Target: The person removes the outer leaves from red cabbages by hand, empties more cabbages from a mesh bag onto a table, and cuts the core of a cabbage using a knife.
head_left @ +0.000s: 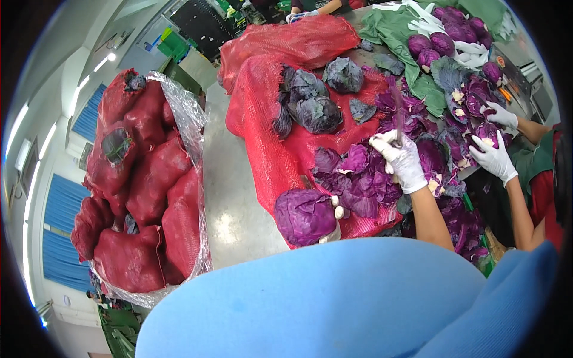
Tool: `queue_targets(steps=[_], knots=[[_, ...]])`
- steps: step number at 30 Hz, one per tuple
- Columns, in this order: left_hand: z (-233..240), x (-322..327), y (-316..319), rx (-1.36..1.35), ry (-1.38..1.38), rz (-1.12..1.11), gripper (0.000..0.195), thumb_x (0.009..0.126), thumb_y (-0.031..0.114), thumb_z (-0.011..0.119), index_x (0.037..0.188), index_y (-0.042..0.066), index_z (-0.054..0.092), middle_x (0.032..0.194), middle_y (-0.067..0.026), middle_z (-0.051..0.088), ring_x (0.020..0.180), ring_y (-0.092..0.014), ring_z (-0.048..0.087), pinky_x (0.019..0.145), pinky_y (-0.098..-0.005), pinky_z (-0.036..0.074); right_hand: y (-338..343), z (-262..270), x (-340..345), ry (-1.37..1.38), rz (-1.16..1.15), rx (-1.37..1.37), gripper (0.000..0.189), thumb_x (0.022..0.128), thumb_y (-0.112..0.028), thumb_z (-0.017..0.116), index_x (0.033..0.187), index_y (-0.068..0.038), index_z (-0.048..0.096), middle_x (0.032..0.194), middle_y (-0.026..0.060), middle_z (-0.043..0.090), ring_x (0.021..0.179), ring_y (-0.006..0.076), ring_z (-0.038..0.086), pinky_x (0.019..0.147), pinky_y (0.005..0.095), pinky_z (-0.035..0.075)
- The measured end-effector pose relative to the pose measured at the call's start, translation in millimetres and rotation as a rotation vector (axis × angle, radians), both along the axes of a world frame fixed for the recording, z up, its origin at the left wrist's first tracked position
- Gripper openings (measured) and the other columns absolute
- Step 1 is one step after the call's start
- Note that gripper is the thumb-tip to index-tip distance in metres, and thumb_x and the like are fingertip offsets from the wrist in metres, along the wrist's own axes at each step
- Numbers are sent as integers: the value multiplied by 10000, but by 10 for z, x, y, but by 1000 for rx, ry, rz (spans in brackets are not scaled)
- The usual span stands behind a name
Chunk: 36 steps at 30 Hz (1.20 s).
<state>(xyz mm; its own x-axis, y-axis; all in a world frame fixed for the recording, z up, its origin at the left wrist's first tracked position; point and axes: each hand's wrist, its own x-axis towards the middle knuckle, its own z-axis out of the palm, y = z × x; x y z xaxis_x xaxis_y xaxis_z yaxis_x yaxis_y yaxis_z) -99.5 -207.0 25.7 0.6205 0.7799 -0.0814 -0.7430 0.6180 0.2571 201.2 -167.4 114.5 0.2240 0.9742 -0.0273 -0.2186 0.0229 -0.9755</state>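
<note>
A peeled red cabbage point(302, 218) is held low in front of my blue top. My left hand point(338, 212), in a white glove, grips it from its right side; most of that hand is hidden behind it. In my gloved right hand point(400, 156) is a knife point(398, 109), its blade pointing away from me. Loose purple leaves point(365, 183) lie in a heap between my two hands. Beyond them, unpeeled cabbages with dark outer leaves point(318, 114) rest in the mouth of a red mesh sack point(264, 134).
Full red sacks point(156, 179) stand in a plastic-lined container point(203, 223) at left, across bare floor point(228, 215). At right, a co-worker's gloved hands point(494, 154) are at another cabbage point(488, 132). Peeled cabbages point(441, 44) lie on green cloth point(394, 27) at the back right.
</note>
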Motion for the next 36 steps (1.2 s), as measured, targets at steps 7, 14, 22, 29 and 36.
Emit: queue_targets(steps=[7, 14, 22, 29, 36], knots=[[135, 60, 47, 22, 86, 20, 829, 948, 638, 419, 1507, 38, 296, 1399, -283, 494, 1195, -553, 531, 916, -647, 510, -343, 301, -555, -587, 440, 676, 435, 802, -363, 818, 1130, -98, 712, 935, 45, 642, 796, 175, 674, 644, 326, 533], [238, 107, 70, 42, 139, 48, 874, 938, 676, 409, 1503, 21, 286, 1395, -289, 495, 1189, -538, 549, 914, -630, 526, -120, -58, -445, -689, 350, 822, 321, 906, -269, 722, 1206, -167, 677, 867, 54, 665, 803, 234, 682, 637, 356, 569], [386, 277, 238, 59, 153, 5, 927, 927, 719, 397, 1499, 1, 274, 1390, -295, 497, 1183, -521, 569, 913, -610, 544, -229, -276, -237, 69, 423, 348, 538, 852, -35, 774, 1348, -48, 566, 1002, 18, 596, 822, 98, 603, 676, 245, 538], [949, 653, 632, 93, 96, -144, 974, 917, 757, 387, 1496, -17, 264, 1386, -301, 498, 1178, -505, 587, 912, -592, 560, -267, 150, -211, -206, 338, 322, 974, 789, -377, 860, 1568, -145, 324, 1415, 88, 567, 1002, 131, 634, 904, 286, 521], [1334, 1627, 1660, 536, 374, -477, 977, 929, 736, 445, 1597, 106, 114, 1570, -210, 293, 1196, -445, 602, 938, -527, 559, 574, -77, 754, 787, 228, 122, 890, 842, -595, 709, 1536, -209, 308, 1264, 156, 610, 474, 144, 503, 347, 220, 392]])
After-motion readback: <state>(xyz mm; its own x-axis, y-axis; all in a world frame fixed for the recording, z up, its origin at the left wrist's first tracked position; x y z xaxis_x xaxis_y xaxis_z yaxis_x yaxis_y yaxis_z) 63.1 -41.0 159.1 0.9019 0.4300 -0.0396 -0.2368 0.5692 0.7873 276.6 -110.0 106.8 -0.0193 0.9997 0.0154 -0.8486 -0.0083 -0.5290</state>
